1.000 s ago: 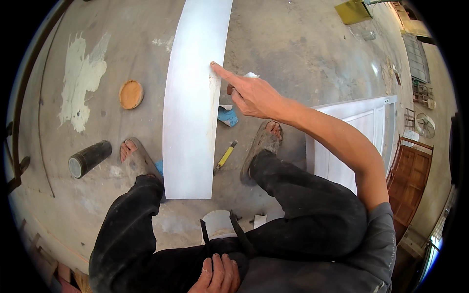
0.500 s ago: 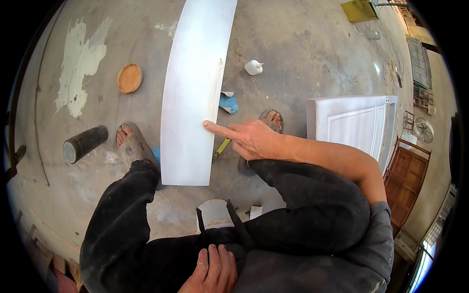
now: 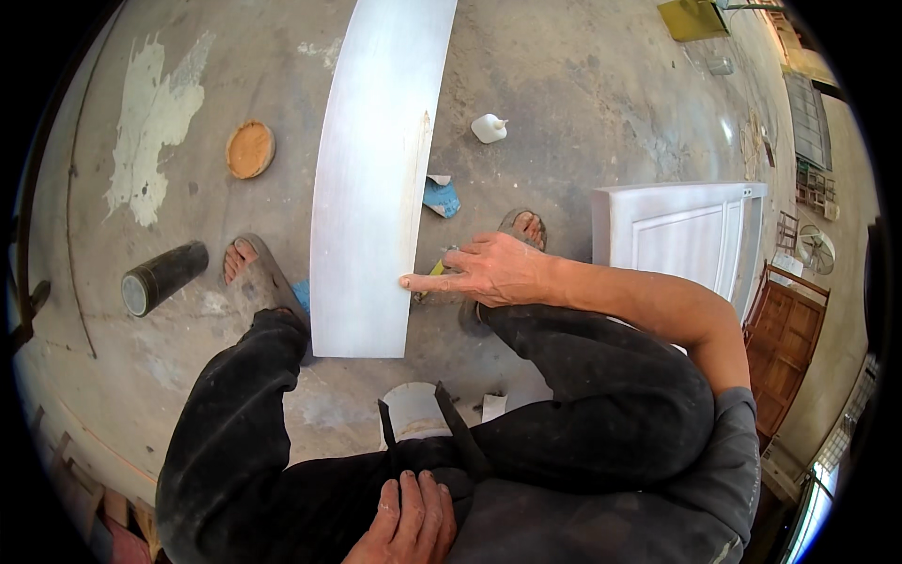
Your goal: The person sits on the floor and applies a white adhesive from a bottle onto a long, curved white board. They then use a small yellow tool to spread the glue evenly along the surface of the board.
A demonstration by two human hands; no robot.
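A long white board [image 3: 362,207] stretches away from me between my feet. Near its right edge runs a thin beige streak of filler [image 3: 418,160]. My right hand [image 3: 503,270] has its index finger stretched out, the tip on the board's right edge near the close end; the other fingers are loosely bent, and nothing is in them. Partly hidden under that hand is a narrow yellow tool [image 3: 437,269] whose kind I cannot make out. My left hand [image 3: 409,517] lies on my lap with its fingers laid out flat, holding nothing.
Left of the board are a round tub of orange-brown putty [image 3: 250,150] and a dark cylinder [image 3: 165,279]. To the right lie blue sandpaper [image 3: 441,197], a small white bottle [image 3: 489,129] and a white panelled door [image 3: 681,230]. A whitish bucket [image 3: 413,414] is between my legs.
My right index finger has slid toward me along the board and back to its right edge. The left hand stays on my lap.
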